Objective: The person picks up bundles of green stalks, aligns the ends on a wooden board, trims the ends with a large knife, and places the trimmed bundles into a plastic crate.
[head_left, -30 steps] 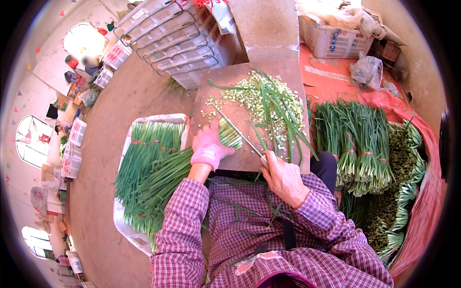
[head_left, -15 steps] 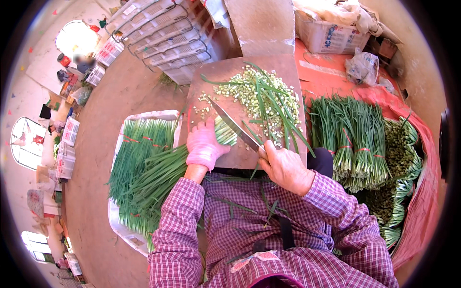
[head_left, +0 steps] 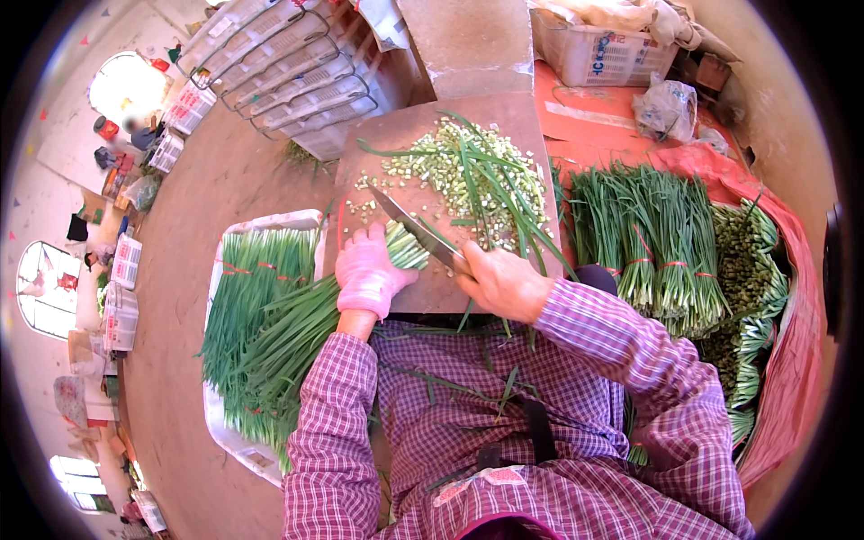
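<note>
My left hand (head_left: 367, 274), in a pink glove, is wrapped round a bunch of long green garlic chives (head_left: 407, 246). Their pale, trimmed stalk ends stick out past the fingers over the brown cutting board (head_left: 432, 295). In my right hand (head_left: 506, 283) is the handle of a large knife (head_left: 411, 225). The blade slants up and left, close beside the stalk ends; whether it touches them I cannot tell. Chopped pale-green pieces (head_left: 434, 146) lie heaped beyond the blade, with several long loose leaves (head_left: 475, 184) across them.
Left of the board, a white crate (head_left: 213, 416) holds banded chive bundles (head_left: 247, 306). More tied bundles (head_left: 643, 238) lie at right beside red plastic sheeting (head_left: 796, 360). Stacked white crates (head_left: 288, 81) stand behind the board at left. A white basket (head_left: 598, 56) sits at back right.
The whole view has shifted slightly, so the board appears farther left and higher. The knife has come a little nearer the bunch. Both hands keep their holds.
</note>
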{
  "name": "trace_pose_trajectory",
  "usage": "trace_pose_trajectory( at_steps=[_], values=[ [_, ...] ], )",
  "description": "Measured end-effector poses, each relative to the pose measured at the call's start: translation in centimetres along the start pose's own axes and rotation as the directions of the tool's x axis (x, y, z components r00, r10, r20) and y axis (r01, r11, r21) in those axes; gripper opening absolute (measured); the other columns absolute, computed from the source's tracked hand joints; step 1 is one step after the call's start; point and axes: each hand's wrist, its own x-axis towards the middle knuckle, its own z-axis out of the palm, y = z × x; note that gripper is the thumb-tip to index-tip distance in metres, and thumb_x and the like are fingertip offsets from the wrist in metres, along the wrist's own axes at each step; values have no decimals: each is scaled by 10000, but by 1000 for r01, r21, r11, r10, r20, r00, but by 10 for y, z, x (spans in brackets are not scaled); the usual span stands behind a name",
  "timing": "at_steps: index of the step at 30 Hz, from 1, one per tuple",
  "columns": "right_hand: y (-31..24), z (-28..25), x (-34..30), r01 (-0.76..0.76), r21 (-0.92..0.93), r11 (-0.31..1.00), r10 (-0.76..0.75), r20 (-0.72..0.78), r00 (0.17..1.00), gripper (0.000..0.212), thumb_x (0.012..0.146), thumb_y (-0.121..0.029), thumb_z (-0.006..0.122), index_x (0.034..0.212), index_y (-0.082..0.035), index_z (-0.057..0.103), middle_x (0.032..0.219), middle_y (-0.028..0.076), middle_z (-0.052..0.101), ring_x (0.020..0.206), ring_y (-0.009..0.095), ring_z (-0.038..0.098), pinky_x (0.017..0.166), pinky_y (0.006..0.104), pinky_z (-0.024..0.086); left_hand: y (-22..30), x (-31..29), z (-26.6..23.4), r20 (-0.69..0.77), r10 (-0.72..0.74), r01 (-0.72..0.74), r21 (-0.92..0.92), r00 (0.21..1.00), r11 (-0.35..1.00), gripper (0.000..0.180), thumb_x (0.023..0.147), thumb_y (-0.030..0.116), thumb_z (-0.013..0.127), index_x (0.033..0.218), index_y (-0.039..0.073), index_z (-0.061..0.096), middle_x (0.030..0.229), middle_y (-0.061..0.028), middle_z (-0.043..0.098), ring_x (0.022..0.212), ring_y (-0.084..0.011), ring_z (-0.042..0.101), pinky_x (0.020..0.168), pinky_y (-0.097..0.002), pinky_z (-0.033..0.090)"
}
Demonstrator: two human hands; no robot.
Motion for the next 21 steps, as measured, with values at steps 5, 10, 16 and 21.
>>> trace_pose_trajectory(
  at_steps=[5, 10, 16, 21],
  values=[
    [5, 12, 1, 2, -1, 1000, -2, 17, 1000, 286, 931, -275, 518, 1019, -9, 459, 778, 263, 641, 765, 455, 637, 701, 555, 497, -2, -2, 8, -13, 7, -7, 21, 1000, 1000, 851, 558, 478, 827, 1231, 91, 480, 1152, -141, 577, 1086, -305, 574, 913, -394, 478],
    [4, 44, 61, -88, -39, 995, 83, -113, 990, 289, 930, -288, 503, 1014, -11, 500, 799, 239, 660, 781, 419, 659, 701, 527, 511, 7, 0, -4, -55, 25, -24, 26, 998, 999, 866, 552, 480, 827, 1244, 90, 481, 1154, -137, 577, 1084, -306, 576, 915, -394, 480],
    [-3, 37, 20, -144, -66, 987, 137, -106, 985, 262, 918, -266, 510, 994, -16, 498, 782, 219, 663, 765, 406, 665, 680, 520, 518, 0, -1, -3, 0, -32, 32, 0, 999, 999, 916, 561, 474, 831, 1311, 98, 464, 1200, -143, 572, 1113, -307, 571, 929, -395, 483],
    [-3, 48, -4, -106, -127, 986, 86, -153, 984, 200, 921, -222, 506, 954, -27, 475, 708, 188, 649, 672, 389, 659, 586, 505, 517, -6, -5, 4, -61, -11, 11, 3, 998, 1000, 970, 528, 490, 846, 1321, 70, 477, 1191, -161, 592, 1111, -312, 580, 920, -411, 480]
  ],
)
